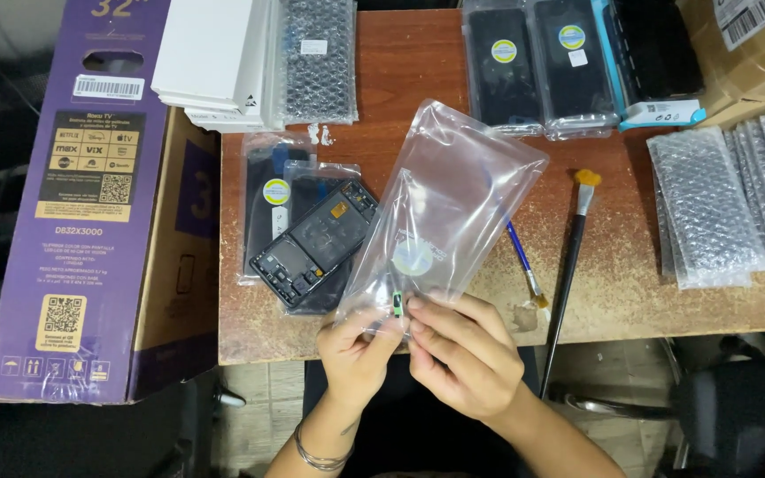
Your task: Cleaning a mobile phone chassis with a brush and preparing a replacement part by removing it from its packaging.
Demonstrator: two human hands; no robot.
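While both hands pinch its near end, the clear plastic bag [449,199] slants up and away over the tabletop [400,71] — left hand [358,350] and right hand [462,354] clenched on its lower edge, equally near.

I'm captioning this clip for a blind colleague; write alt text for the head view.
Two bare hands, left hand and right hand, hold an empty clear plastic bag by its lower edge over a wooden table. A dark phone frame lies left of it, two brushes right.
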